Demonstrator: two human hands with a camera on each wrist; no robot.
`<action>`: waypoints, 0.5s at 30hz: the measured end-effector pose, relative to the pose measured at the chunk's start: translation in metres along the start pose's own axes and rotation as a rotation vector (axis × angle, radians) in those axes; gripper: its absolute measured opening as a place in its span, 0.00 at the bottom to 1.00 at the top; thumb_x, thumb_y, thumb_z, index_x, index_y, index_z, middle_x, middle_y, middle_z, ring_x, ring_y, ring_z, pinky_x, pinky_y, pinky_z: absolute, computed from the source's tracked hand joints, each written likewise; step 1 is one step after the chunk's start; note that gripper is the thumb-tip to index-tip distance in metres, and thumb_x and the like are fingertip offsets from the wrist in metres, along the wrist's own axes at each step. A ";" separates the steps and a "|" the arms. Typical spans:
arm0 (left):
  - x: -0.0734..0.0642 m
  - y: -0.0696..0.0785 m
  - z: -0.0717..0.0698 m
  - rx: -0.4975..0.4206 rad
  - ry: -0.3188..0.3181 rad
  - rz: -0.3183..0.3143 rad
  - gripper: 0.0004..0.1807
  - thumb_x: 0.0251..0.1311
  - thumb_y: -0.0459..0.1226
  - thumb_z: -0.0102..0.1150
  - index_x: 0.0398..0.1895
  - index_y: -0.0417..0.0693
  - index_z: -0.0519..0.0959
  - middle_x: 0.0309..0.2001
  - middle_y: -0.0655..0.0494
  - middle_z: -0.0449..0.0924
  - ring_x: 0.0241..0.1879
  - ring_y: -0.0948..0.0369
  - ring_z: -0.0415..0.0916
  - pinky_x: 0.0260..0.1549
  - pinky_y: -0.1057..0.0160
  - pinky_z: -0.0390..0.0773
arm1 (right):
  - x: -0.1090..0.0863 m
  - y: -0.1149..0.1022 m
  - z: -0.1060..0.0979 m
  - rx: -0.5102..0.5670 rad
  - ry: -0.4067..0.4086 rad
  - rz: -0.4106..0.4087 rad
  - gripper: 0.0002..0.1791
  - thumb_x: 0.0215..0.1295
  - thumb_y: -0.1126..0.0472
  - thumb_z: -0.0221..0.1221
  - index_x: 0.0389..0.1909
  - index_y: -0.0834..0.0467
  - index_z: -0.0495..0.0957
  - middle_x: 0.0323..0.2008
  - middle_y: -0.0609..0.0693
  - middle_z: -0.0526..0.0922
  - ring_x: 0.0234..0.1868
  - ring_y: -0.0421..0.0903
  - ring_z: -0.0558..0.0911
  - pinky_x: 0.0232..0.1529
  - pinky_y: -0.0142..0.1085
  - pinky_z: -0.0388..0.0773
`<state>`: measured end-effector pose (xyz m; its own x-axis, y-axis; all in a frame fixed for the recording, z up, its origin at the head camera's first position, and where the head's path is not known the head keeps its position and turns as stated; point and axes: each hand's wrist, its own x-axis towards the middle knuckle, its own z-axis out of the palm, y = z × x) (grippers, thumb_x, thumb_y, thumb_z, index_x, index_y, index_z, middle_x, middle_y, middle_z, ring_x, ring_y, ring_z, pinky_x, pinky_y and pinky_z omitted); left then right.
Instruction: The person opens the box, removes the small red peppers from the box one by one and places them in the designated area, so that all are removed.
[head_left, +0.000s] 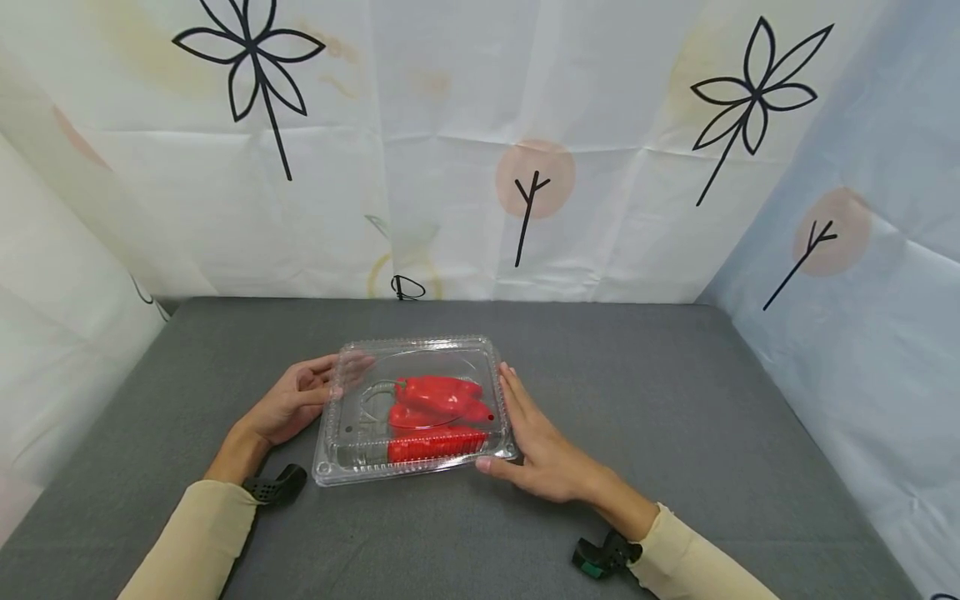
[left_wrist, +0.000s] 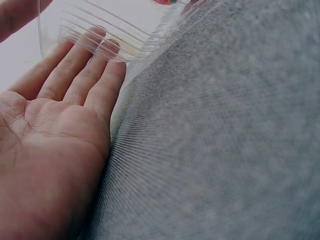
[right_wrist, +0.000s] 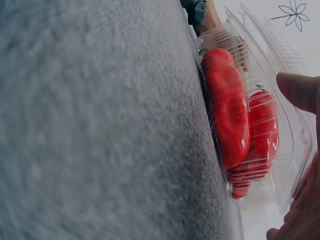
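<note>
A clear plastic clamshell container [head_left: 375, 477] sits on the grey cloth, with red peppers [head_left: 438, 396] grouped in its right half. At its left side is my left hand [head_left: 288, 406], palm up in the left wrist view, with extended fingertips touching the ribbed plastic wall [left_wrist: 115, 37]. My right hand [head_left: 543, 454] lies along the right side, fingers straight against the edge and thumb near the front right corner. Through the wall in the right wrist view, the peppers [right_wrist: 227, 110] lie near the cloth. The lid covers the container; the rims look slightly apart there.
Grey cloth [head_left: 675, 400] covers the table. White printed sheets [head_left: 450, 208] hang along the back and both sides. Each wrist carries a black strap device, the left one [head_left: 277, 485] and the right one [head_left: 606, 554], close to the table surface.
</note>
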<state>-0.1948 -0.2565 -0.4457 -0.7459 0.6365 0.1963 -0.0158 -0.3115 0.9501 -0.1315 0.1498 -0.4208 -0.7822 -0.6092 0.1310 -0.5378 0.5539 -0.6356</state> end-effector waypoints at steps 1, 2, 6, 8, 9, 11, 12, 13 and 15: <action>0.000 0.000 0.000 0.000 -0.002 0.002 0.32 0.71 0.20 0.42 0.78 0.37 0.58 0.73 0.51 0.68 0.73 0.56 0.62 0.63 0.58 0.76 | 0.000 0.000 0.000 0.001 -0.002 -0.001 0.61 0.67 0.37 0.60 0.82 0.55 0.28 0.82 0.50 0.28 0.81 0.51 0.34 0.75 0.63 0.47; 0.000 0.000 0.000 0.000 -0.003 0.004 0.32 0.71 0.20 0.42 0.78 0.36 0.58 0.73 0.51 0.68 0.74 0.56 0.62 0.63 0.58 0.76 | -0.001 0.000 0.001 0.002 -0.002 -0.004 0.60 0.68 0.37 0.59 0.82 0.55 0.28 0.82 0.50 0.28 0.81 0.51 0.34 0.75 0.63 0.47; 0.001 0.001 0.001 0.002 -0.013 0.019 0.32 0.71 0.20 0.42 0.78 0.33 0.55 0.74 0.47 0.65 0.75 0.54 0.59 0.68 0.61 0.71 | -0.001 0.000 0.001 0.007 -0.004 -0.014 0.57 0.70 0.40 0.57 0.81 0.56 0.27 0.82 0.52 0.27 0.81 0.51 0.32 0.76 0.63 0.44; 0.001 0.001 0.001 0.010 -0.012 0.022 0.32 0.71 0.20 0.42 0.78 0.32 0.54 0.74 0.46 0.64 0.75 0.54 0.58 0.69 0.62 0.68 | -0.001 0.001 0.002 0.004 -0.004 -0.022 0.56 0.72 0.40 0.56 0.81 0.57 0.27 0.82 0.53 0.27 0.81 0.52 0.32 0.76 0.63 0.44; 0.001 0.001 0.002 0.016 -0.012 0.024 0.32 0.71 0.20 0.42 0.77 0.31 0.54 0.75 0.45 0.64 0.75 0.54 0.58 0.69 0.62 0.68 | -0.001 0.001 0.002 0.005 -0.003 -0.025 0.56 0.72 0.41 0.55 0.81 0.57 0.27 0.82 0.54 0.27 0.80 0.52 0.32 0.76 0.63 0.44; 0.001 0.001 0.002 0.023 -0.005 0.020 0.32 0.71 0.20 0.43 0.77 0.31 0.54 0.74 0.45 0.64 0.75 0.54 0.59 0.69 0.62 0.69 | -0.001 0.000 0.002 0.008 -0.001 -0.030 0.55 0.73 0.42 0.55 0.81 0.57 0.27 0.81 0.54 0.28 0.80 0.53 0.33 0.76 0.63 0.45; 0.000 0.001 0.002 0.024 -0.002 0.019 0.32 0.71 0.20 0.43 0.77 0.31 0.54 0.74 0.45 0.64 0.75 0.55 0.59 0.68 0.62 0.69 | -0.001 0.000 0.002 0.011 0.002 -0.031 0.55 0.73 0.42 0.54 0.81 0.57 0.27 0.81 0.54 0.28 0.80 0.53 0.33 0.76 0.64 0.45; 0.000 0.001 0.002 0.025 -0.001 0.020 0.32 0.71 0.20 0.43 0.77 0.31 0.54 0.74 0.45 0.64 0.75 0.55 0.60 0.68 0.62 0.70 | -0.001 0.000 0.003 0.015 0.003 -0.034 0.54 0.73 0.43 0.54 0.81 0.58 0.27 0.82 0.55 0.28 0.81 0.53 0.33 0.76 0.64 0.45; 0.000 0.001 0.002 0.020 0.000 0.019 0.32 0.71 0.19 0.43 0.77 0.31 0.54 0.74 0.46 0.65 0.74 0.55 0.60 0.67 0.61 0.71 | -0.001 0.000 0.003 0.022 0.006 -0.037 0.53 0.74 0.44 0.54 0.81 0.58 0.27 0.81 0.55 0.29 0.81 0.52 0.33 0.76 0.64 0.45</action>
<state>-0.1934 -0.2550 -0.4440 -0.7459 0.6305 0.2145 0.0116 -0.3098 0.9507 -0.1294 0.1491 -0.4230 -0.7640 -0.6253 0.1593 -0.5593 0.5186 -0.6467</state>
